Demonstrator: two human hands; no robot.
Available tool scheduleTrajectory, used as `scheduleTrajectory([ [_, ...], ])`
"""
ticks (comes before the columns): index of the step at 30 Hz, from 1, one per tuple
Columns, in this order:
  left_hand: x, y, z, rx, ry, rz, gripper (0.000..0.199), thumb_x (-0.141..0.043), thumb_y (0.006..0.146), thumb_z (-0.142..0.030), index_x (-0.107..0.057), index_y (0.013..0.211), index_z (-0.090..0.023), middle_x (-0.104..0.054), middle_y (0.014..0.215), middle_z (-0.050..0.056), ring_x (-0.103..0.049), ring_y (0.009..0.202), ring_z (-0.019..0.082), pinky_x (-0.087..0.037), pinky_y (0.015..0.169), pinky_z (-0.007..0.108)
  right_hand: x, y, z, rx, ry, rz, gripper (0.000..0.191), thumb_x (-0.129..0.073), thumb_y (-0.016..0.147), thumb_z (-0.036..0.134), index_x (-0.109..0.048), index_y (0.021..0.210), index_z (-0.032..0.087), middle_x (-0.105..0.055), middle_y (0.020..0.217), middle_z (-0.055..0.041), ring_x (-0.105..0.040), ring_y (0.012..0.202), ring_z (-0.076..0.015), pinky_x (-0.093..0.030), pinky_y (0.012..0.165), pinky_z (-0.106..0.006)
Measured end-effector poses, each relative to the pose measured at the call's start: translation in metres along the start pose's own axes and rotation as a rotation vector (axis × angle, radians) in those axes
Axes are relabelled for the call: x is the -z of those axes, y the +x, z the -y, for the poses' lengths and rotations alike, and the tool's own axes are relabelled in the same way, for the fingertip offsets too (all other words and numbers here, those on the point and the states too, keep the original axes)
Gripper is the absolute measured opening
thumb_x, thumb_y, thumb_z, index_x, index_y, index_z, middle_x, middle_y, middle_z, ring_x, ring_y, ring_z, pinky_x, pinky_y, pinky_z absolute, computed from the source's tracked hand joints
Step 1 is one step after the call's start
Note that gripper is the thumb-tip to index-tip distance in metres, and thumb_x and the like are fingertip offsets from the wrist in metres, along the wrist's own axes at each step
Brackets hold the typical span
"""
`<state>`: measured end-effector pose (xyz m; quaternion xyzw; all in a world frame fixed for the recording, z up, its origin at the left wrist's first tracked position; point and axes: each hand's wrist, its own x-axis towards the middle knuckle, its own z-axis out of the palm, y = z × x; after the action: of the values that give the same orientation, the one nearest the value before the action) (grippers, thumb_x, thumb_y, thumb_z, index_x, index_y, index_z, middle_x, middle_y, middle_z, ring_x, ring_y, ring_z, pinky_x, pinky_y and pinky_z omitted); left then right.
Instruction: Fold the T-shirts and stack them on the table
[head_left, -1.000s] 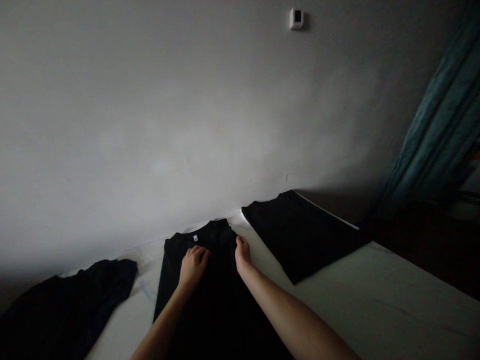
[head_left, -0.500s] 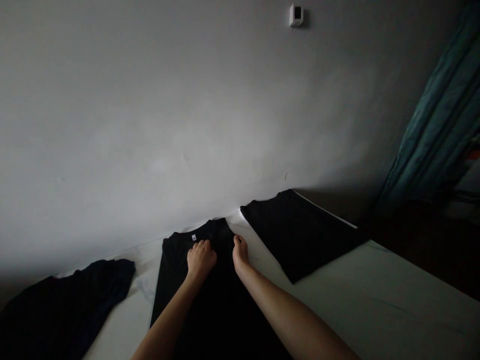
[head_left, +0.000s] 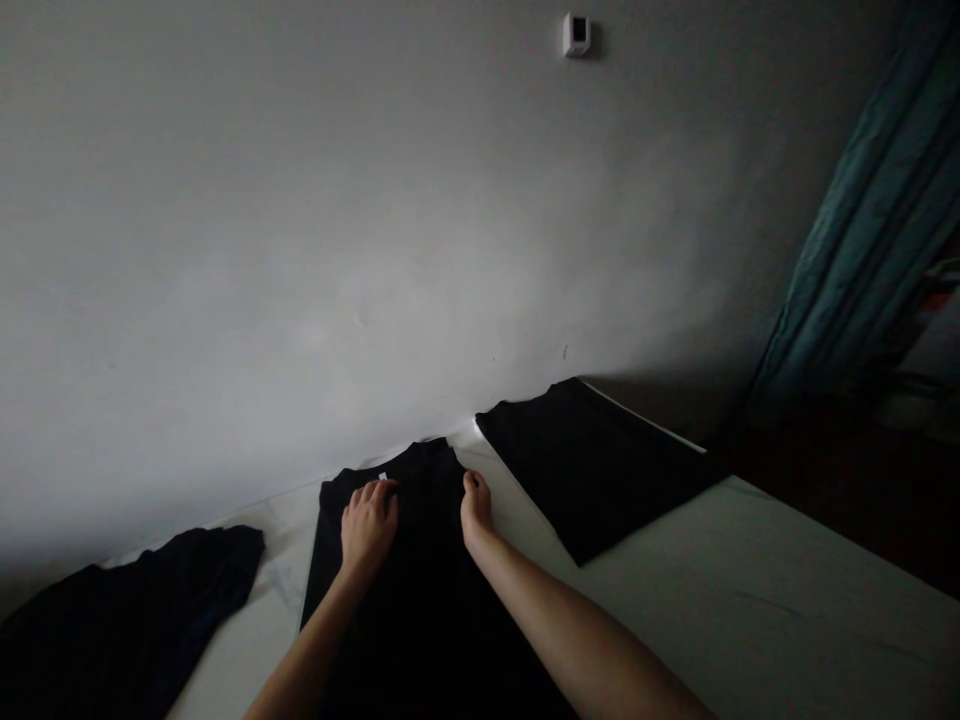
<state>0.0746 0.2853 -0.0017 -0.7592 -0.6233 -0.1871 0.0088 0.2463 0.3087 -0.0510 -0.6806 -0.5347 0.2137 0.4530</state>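
Note:
A black T-shirt (head_left: 420, 580) lies lengthwise in front of me, its neckline towards the wall and a small white label (head_left: 382, 477) inside the collar. My left hand (head_left: 367, 522) rests palm down on the cloth just below that label, fingers slightly bent and holding nothing. At the shirt's right edge, near the shoulder, my right hand (head_left: 476, 508) pinches the fabric, thumb uppermost; its other fingers are mostly hidden.
To the right a black folded garment (head_left: 592, 465) lies flat on the white marbled table (head_left: 787, 580). A crumpled dark garment (head_left: 142, 610) is at the left. Behind stands a grey wall (head_left: 375, 200); a teal curtain (head_left: 855, 230) hangs at the right.
My left hand has slid left across the shirt, and its fingers have loosened from a tighter curl. The right hand stays at the same edge. The view has shifted slightly.

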Motion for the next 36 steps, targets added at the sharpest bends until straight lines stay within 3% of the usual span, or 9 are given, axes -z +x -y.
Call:
scheduleTrajectory([
  [4, -0.026, -0.017, 0.025, -0.255, 0.096, 0.132, 0.048, -0.034, 0.096, -0.032, -0.048, 0.14, -0.02, -0.043, 0.153, 0.011, -0.034, 0.144, 0.028, -0.032, 0.114, 0.05, -0.002, -0.004, 0.007, -0.075, 0.263, -0.094, 0.051, -0.017, 0.097, 0.029, -0.06, 0.119, 0.012, -0.068, 0.118, -0.0154, -0.064, 0.11, -0.0228, -0.051, 0.091, -0.033],
  [7, -0.034, -0.017, 0.031, -0.188, -0.119, 0.169, 0.051, -0.036, 0.094, -0.039, -0.051, 0.139, -0.02, -0.039, 0.155, 0.011, -0.029, 0.146, 0.029, -0.025, 0.117, 0.053, 0.004, -0.014, 0.017, 0.015, 0.445, -0.088, 0.046, -0.025, 0.098, 0.039, -0.063, 0.112, 0.018, -0.069, 0.115, -0.0116, -0.063, 0.112, -0.0222, -0.048, 0.096, -0.033],
  [10, -0.026, -0.007, 0.034, 0.034, -0.473, 0.094, 0.05, -0.035, 0.092, -0.047, -0.062, 0.125, -0.02, -0.058, 0.141, 0.01, -0.046, 0.136, 0.027, -0.031, 0.116, 0.046, 0.012, -0.03, 0.025, 0.272, 0.55, 0.16, 0.045, -0.03, 0.099, 0.047, -0.063, 0.113, 0.019, -0.069, 0.116, -0.0099, -0.063, 0.111, -0.0223, -0.047, 0.098, -0.035],
  [14, -0.012, 0.01, 0.042, 0.235, -0.571, 0.015, 0.066, -0.012, 0.095, -0.052, -0.056, 0.125, -0.011, -0.072, 0.112, 0.014, -0.068, 0.106, 0.025, -0.052, 0.094, 0.039, 0.018, -0.05, 0.032, 0.624, 0.281, 0.619, 0.046, -0.044, 0.097, 0.047, -0.058, 0.128, 0.017, -0.064, 0.129, -0.0122, -0.056, 0.125, -0.0263, -0.035, 0.112, -0.044],
  [16, -0.01, 0.018, 0.043, 0.305, -0.571, 0.014, 0.063, -0.029, 0.092, -0.057, -0.051, 0.126, -0.009, -0.074, 0.098, 0.012, -0.072, 0.091, 0.025, -0.056, 0.08, 0.037, 0.018, -0.054, 0.035, 0.739, 0.176, 0.681, 0.047, -0.051, 0.095, 0.044, -0.057, 0.132, 0.016, -0.06, 0.135, -0.0132, -0.047, 0.134, -0.0277, -0.029, 0.116, -0.046],
  [19, -0.009, 0.028, 0.041, 0.341, -0.53, 0.024, 0.053, -0.067, 0.074, -0.041, -0.056, 0.116, -0.012, -0.073, 0.084, 0.006, -0.071, 0.082, 0.024, -0.055, 0.072, 0.032, 0.015, -0.052, 0.035, 0.716, 0.199, 0.519, 0.034, -0.045, 0.099, 0.035, -0.064, 0.122, 0.018, -0.066, 0.127, -0.0099, -0.054, 0.128, -0.0232, -0.034, 0.114, -0.042],
  [24, -0.002, 0.036, 0.035, 0.359, -0.434, 0.024, 0.023, -0.068, 0.069, -0.016, -0.065, 0.092, -0.016, -0.07, 0.08, 0.004, -0.068, 0.082, 0.022, -0.051, 0.072, 0.029, 0.004, -0.032, 0.014, 0.384, 0.18, 0.11, 0.037, -0.035, 0.096, 0.013, -0.065, 0.117, 0.016, -0.07, 0.117, -0.0125, -0.065, 0.111, -0.0216, -0.049, 0.099, -0.038],
  [29, 0.005, 0.03, 0.031, 0.362, -0.34, 0.073, 0.017, -0.063, 0.07, -0.01, -0.064, 0.085, -0.017, -0.071, 0.085, 0.005, -0.067, 0.082, 0.02, -0.048, 0.069, 0.025, -0.006, -0.027, -0.001, 0.399, -0.061, 0.156, 0.053, -0.034, 0.084, -0.004, -0.062, 0.125, 0.014, -0.065, 0.129, -0.0134, -0.055, 0.127, -0.0235, -0.038, 0.112, -0.045],
  [36, 0.013, 0.022, 0.022, 0.332, -0.167, 0.187, 0.019, -0.057, 0.071, -0.011, -0.064, 0.086, -0.021, -0.073, 0.09, 0.004, -0.068, 0.087, 0.02, -0.046, 0.069, 0.024, 0.001, -0.037, 0.013, 0.403, -0.215, 0.262, 0.043, -0.041, 0.089, 0.003, -0.061, 0.127, 0.01, -0.053, 0.142, -0.017, -0.042, 0.138, -0.0265, -0.025, 0.117, -0.05],
])
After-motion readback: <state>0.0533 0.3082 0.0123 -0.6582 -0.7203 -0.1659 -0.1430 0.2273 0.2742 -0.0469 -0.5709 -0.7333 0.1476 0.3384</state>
